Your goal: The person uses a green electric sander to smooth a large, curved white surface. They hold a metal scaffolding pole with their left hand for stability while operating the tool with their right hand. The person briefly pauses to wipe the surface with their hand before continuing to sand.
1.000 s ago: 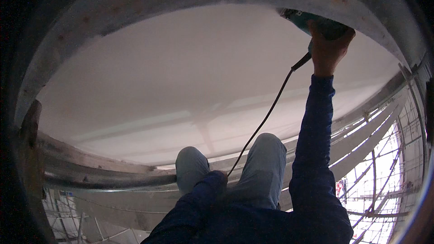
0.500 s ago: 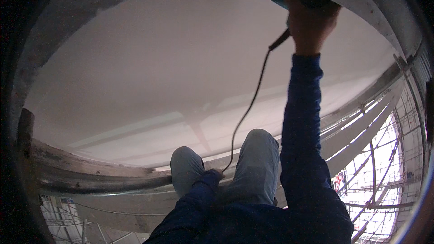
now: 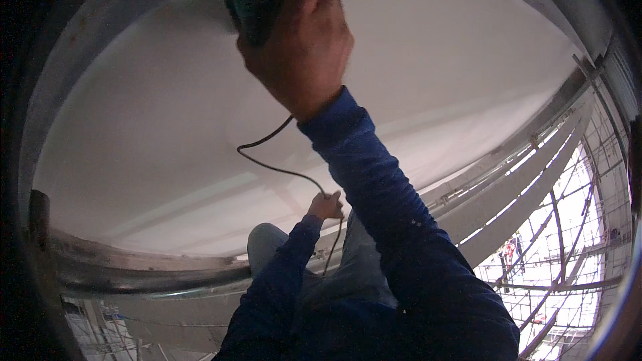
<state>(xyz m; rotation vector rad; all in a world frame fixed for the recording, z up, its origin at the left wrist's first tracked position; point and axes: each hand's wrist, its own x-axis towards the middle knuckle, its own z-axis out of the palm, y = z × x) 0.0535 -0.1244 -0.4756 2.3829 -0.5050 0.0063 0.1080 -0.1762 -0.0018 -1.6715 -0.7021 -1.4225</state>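
Since the earlier frame, the green power tool point(image 3: 259, 1) has shifted from the upper right edge of the pale panel point(image 3: 167, 127) to its upper left, and the left hand point(image 3: 324, 206) has risen from between the knees. Consequence, as judged: a different stretch of panel within reach, cord carried along with the tool.

Left to right:
- Dark pipe point(image 3: 154, 282) below the panel's lower left edge.
- Tool near the panel's upper left edge; contact cannot be told.
- Right hand point(image 3: 301, 47) wrapped around the tool body.
- Black cord point(image 3: 267, 166) bends loosely down to the left hand, whose fingers curl around it.
- Scaffold bars point(image 3: 560, 234) beyond the panel's lower right edge.
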